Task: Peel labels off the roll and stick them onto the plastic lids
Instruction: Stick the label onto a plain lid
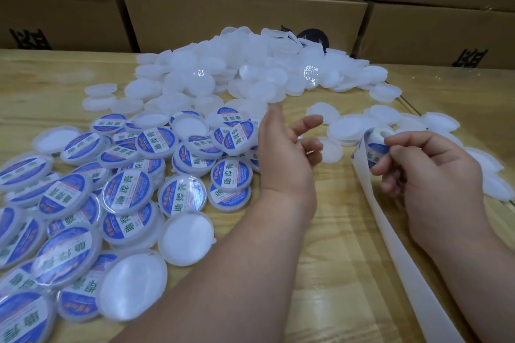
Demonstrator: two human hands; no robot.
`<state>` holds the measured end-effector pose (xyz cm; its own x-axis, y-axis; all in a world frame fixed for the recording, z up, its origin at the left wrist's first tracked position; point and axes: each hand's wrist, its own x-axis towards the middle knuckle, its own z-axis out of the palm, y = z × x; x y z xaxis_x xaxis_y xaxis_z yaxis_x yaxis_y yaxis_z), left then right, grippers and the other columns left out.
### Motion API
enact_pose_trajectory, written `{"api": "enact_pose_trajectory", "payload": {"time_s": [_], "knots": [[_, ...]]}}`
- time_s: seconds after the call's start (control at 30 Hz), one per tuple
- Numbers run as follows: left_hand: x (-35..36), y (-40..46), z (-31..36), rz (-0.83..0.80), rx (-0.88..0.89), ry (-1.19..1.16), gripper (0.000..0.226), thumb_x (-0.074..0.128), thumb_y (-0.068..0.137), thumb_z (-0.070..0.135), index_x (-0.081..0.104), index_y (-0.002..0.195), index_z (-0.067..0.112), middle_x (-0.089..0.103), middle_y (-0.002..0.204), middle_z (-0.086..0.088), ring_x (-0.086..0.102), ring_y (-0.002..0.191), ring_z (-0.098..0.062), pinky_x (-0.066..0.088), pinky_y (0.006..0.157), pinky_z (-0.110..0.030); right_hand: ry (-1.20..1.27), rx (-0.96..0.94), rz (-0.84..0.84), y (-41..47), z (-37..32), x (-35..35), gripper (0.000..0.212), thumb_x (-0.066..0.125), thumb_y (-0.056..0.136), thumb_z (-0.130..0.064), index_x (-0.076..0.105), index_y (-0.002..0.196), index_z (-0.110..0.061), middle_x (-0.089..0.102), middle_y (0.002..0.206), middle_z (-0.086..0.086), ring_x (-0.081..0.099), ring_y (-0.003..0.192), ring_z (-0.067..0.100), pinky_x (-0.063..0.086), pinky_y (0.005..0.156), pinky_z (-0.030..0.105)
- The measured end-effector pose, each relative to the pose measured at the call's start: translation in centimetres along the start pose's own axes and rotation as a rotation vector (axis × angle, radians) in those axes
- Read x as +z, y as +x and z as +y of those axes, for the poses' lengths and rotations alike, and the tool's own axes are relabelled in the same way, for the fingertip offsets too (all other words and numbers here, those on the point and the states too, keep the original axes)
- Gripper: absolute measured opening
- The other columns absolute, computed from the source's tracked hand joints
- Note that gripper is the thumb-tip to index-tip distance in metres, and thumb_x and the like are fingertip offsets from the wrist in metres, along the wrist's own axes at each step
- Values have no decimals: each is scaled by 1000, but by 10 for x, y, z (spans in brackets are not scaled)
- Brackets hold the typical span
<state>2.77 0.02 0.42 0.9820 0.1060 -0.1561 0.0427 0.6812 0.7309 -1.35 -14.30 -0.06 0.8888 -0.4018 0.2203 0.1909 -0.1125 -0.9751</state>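
Note:
My right hand point(426, 167) grips the small label roll point(374, 145), with thumb and fingers curled round it. A white strip of empty backing paper point(395, 242) trails from the roll toward the lower right. My left hand point(287, 150) hovers above the table point(342, 231) left of the roll, fingers loosely spread and holding nothing. A pile of blue-and-white labelled lids point(125, 192) lies to the left. Bare white lids point(237, 78) are heaped at the back, and several more bare lids point(348, 127) lie between my hands and past the roll.
Brown cardboard boxes point(245, 17) stand stacked along the table's far edge. The wooden table shows bare wood between my forearms. More bare lids point(493, 175) lie at the right edge of the table.

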Motion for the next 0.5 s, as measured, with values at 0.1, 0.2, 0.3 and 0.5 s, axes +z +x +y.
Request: {"api": "enact_pose_trajectory", "payload": {"time_s": [0.1,0.2,0.3,0.5], "knots": [[2,-11,-12,-133,225,451,19,54,94,30,64,107,38,73,87,14,57,66,1,47,61,-14,-16,24,22,1,1,-2,18,58,77,-17,73,77,-27,69,64,7,53,49,17,45,46,21],[1,-17,-26,-283,435,1090,36,52,86,30,66,119,36,68,115,15,57,111,-5,45,97,-24,-10,54,47,3,2,-3,19,58,75,-17,74,76,-27,67,62,5,52,49,16,44,46,23],[0,-19,-27,-347,457,1464,48,55,87,27,59,135,31,63,129,2,51,124,-21,39,108,-37,-32,79,58,4,4,-3,17,57,75,-17,72,79,-23,67,62,2,52,47,14,45,45,24],[-2,-20,-27,-278,478,1553,52,60,85,34,53,136,41,50,130,5,35,121,-22,30,105,-35,-97,86,47,6,4,-2,12,63,77,-30,70,71,-23,63,62,2,52,46,14,44,45,27]]}}
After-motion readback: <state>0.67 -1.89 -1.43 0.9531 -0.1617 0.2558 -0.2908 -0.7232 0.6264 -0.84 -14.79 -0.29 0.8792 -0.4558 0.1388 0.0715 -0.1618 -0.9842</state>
